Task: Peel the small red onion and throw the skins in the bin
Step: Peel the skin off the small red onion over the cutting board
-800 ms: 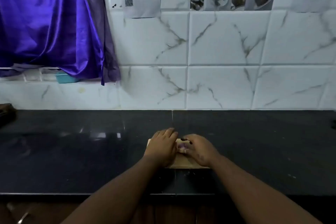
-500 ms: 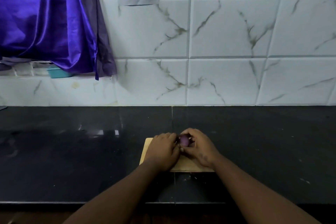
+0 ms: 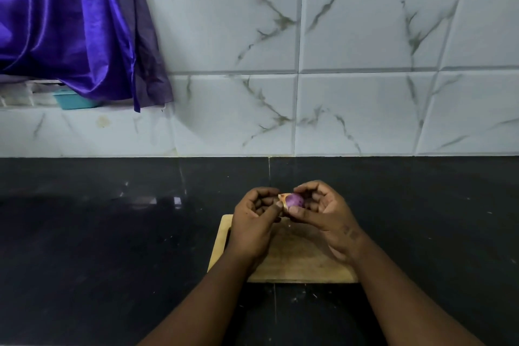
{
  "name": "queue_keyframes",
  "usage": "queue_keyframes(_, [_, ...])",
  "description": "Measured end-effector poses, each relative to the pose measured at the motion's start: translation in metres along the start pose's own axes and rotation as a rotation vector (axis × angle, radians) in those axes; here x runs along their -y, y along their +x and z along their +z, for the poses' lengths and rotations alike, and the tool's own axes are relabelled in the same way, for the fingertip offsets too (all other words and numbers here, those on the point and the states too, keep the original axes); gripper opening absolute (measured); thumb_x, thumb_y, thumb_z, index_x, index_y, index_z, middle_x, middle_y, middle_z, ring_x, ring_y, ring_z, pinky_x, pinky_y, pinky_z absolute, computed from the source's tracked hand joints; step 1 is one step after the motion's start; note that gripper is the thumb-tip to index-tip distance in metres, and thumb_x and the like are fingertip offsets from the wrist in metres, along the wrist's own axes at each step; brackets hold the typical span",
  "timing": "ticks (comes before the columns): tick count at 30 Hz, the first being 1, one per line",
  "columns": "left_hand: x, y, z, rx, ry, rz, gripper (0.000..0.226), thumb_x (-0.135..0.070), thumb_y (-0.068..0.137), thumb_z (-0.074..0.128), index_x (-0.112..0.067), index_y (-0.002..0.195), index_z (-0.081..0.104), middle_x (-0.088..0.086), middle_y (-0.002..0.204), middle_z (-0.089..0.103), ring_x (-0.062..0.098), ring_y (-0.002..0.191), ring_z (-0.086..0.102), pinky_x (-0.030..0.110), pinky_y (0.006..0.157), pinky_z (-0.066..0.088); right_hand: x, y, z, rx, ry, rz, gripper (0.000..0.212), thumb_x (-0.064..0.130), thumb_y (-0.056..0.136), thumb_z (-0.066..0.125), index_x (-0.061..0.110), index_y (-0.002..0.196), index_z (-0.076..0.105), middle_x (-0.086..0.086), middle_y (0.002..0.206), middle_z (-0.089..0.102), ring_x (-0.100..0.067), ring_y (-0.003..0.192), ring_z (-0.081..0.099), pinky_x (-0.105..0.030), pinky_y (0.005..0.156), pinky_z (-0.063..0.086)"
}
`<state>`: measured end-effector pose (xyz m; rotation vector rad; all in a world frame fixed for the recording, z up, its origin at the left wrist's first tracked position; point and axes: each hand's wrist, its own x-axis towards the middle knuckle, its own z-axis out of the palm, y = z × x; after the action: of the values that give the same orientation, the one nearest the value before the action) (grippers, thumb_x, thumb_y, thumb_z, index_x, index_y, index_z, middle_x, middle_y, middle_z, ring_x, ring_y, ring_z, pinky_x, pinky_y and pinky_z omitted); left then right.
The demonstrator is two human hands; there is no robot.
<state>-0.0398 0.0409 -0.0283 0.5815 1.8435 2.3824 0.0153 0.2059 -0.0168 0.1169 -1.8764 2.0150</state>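
Note:
A small red onion (image 3: pixel 295 200) shows purple flesh between my two hands, held a little above the far end of a wooden cutting board (image 3: pixel 297 264). My right hand (image 3: pixel 325 213) grips the onion with thumb and curled fingers. My left hand (image 3: pixel 257 219) pinches a pale orange flap of onion skin (image 3: pixel 283 197) at the onion's left side. No bin is in view.
The board lies on a black stone counter (image 3: pixel 112 233) that meets a white marbled tile wall (image 3: pixel 337 93). At the left, a purple curtain (image 3: pixel 70 22) hangs over a ledge with a teal tub (image 3: pixel 74 100).
Both hands have lifted the onion off the board and turned it up, so the purple flesh and a loose flap of skin show. The camera has tilted down and moved closer.

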Motion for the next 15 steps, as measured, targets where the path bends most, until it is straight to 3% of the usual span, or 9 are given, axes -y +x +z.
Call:
queue_keyframes(3, [-0.003, -0.002, 0.001, -0.007, 0.015, 0.026, 0.014, -0.002, 0.096, 0.074, -0.007, 0.109, 0.073, 0.007, 0.094, 0.079, 0.010, 0.081, 0.075, 0.022, 0.068, 0.060, 0.001, -0.003, -0.001, -0.007, -0.043, -0.004, 0.055, 0.010, 0.063, 0.092, 0.010, 0.113, 0.069, -0.015, 0.113, 0.076, -0.027, 0.103, 0.074, -0.040, 0.091, 0.063])
queue_keyframes(7, [-0.006, -0.003, 0.003, -0.035, 0.102, 0.087, 0.010, -0.002, 0.092, 0.078, -0.003, 0.102, 0.077, 0.008, 0.091, 0.081, 0.009, 0.077, 0.077, 0.019, 0.066, 0.059, 0.004, -0.002, -0.002, -0.003, -0.164, -0.052, 0.046, 0.006, 0.067, 0.094, 0.012, 0.106, 0.070, -0.012, 0.109, 0.077, -0.027, 0.102, 0.075, -0.039, 0.089, 0.064])
queue_keyframes(11, [-0.017, 0.008, 0.005, -0.014, 0.216, 0.164, 0.012, -0.002, 0.092, 0.078, -0.012, 0.096, 0.082, 0.003, 0.087, 0.082, 0.009, 0.080, 0.078, 0.020, 0.068, 0.061, 0.010, 0.010, -0.003, 0.003, -0.182, -0.052, 0.044, 0.010, 0.068, 0.092, 0.010, 0.105, 0.068, -0.009, 0.106, 0.078, -0.024, 0.100, 0.076, -0.035, 0.085, 0.065])
queue_keyframes(15, [-0.024, 0.028, 0.006, 0.017, 0.280, 0.227, 0.017, -0.002, 0.091, 0.079, -0.018, 0.094, 0.083, -0.001, 0.087, 0.082, 0.009, 0.082, 0.079, 0.021, 0.071, 0.062, 0.015, 0.029, -0.009, 0.020, -0.155, -0.068, 0.040, 0.003, 0.069, 0.090, 0.009, 0.100, 0.067, -0.011, 0.104, 0.077, -0.024, 0.097, 0.076, -0.034, 0.081, 0.064])
